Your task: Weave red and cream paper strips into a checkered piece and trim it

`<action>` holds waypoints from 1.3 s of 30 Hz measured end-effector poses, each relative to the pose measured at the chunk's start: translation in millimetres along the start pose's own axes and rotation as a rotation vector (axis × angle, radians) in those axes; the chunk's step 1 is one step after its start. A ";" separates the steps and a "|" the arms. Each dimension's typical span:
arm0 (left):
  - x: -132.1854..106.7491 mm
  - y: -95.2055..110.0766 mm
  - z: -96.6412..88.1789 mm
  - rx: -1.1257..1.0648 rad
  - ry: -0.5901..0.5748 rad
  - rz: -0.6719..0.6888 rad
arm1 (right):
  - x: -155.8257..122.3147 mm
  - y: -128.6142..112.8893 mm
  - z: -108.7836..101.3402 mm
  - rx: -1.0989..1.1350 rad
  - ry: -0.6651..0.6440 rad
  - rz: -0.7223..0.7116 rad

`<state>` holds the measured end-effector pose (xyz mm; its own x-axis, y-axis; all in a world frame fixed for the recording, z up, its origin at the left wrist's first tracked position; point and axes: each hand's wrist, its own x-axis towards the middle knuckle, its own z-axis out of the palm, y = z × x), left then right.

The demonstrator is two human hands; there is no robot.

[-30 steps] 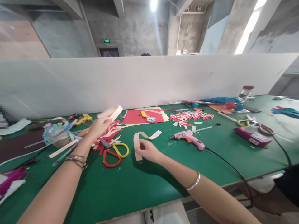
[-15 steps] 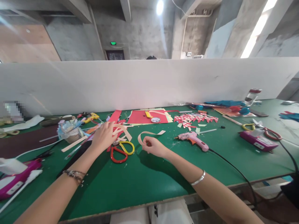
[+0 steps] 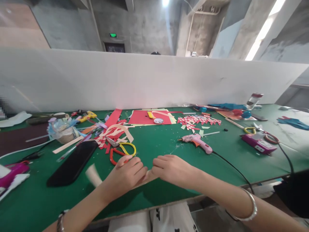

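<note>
Both hands are close together above the front part of the green table (image 3: 169,190). Between them runs a pale paper strip (image 3: 150,176). My left hand (image 3: 129,172) is closed on it, and one end sticks out blurred to the left behind the wrist. My right hand (image 3: 170,169) grips the strip too, fingers curled down and fingertips hidden. Just beyond the left hand lie scissors (image 3: 129,149) with one red and one yellow handle. Their blades rest against a heap of red and pale paper strips (image 3: 118,130).
A black phone (image 3: 73,164) lies to the left. At right rests a pink glue gun (image 3: 198,141) with a trailing cord. Red paper sheets (image 3: 141,118) and woven red-and-white paper pieces (image 3: 200,120) lie further back, before a white partition (image 3: 135,80).
My left hand has left the paper heap and come right and nearer to grip the strip. My right hand has drawn nearer with the strip. The view has shifted slightly.
</note>
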<state>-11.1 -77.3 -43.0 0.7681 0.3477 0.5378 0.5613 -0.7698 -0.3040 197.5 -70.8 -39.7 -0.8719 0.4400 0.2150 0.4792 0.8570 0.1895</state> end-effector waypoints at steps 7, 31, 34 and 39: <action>-17.6 11.4 11.2 -0.210 -0.335 -0.098 | -30.8 8.0 17.4 0.131 -0.040 0.146; -55.7 15.1 5.0 -0.453 -0.247 -0.414 | -17.4 -11.7 38.3 0.225 -0.009 0.095; -60.0 16.7 3.0 -0.455 -0.248 -0.436 | -19.0 -11.1 34.6 0.230 -0.029 0.162; -49.0 21.7 7.3 -0.435 -0.230 -0.424 | -3.5 -26.2 32.5 0.280 -0.035 0.213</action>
<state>-34.3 -107.1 -81.7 0.5806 0.7378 0.3444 0.6915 -0.6701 0.2697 184.7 -86.0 -76.6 -0.7607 0.6214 0.1875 0.6086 0.7833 -0.1268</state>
